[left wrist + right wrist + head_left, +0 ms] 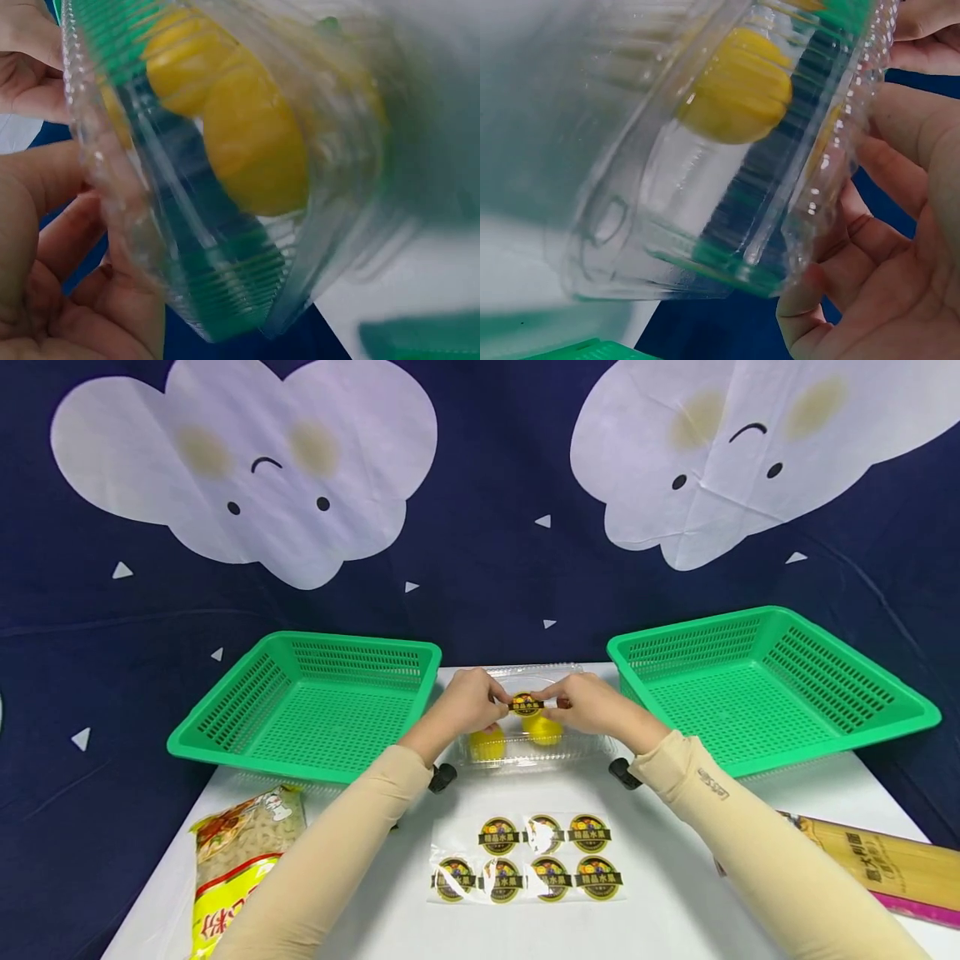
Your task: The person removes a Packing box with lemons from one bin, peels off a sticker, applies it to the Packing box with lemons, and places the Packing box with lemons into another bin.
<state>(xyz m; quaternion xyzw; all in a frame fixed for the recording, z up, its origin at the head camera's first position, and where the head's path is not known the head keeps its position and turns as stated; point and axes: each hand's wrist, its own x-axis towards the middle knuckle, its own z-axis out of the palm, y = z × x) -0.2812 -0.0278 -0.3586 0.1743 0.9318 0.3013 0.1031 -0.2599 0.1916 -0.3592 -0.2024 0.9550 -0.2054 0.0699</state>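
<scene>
A clear plastic clamshell box (579, 745) with yellow fruit (542, 731) inside stands at the back middle of the table. Over its top, a round black-and-gold label sticker (527, 704) is stretched level between both hands. My left hand (471, 700) pinches the sticker's left end between thumb and forefinger; my right hand (588, 702) pinches the right end the same way. In the left wrist view, bent fingers lie along the box's ribbed edge (97, 161), with fruit (255, 142) behind the plastic. The right wrist view shows fingers at the opposite stretch of that edge (829, 161).
Green baskets stand on either side, one left (255, 762) and one right (825, 745). Nearer lies a clear sheet (452, 837) bearing several matching stickers. A bag of food (240, 877) is at front left, a spaghetti pack (892, 867) at front right. A dark cloth (495, 527) hangs behind.
</scene>
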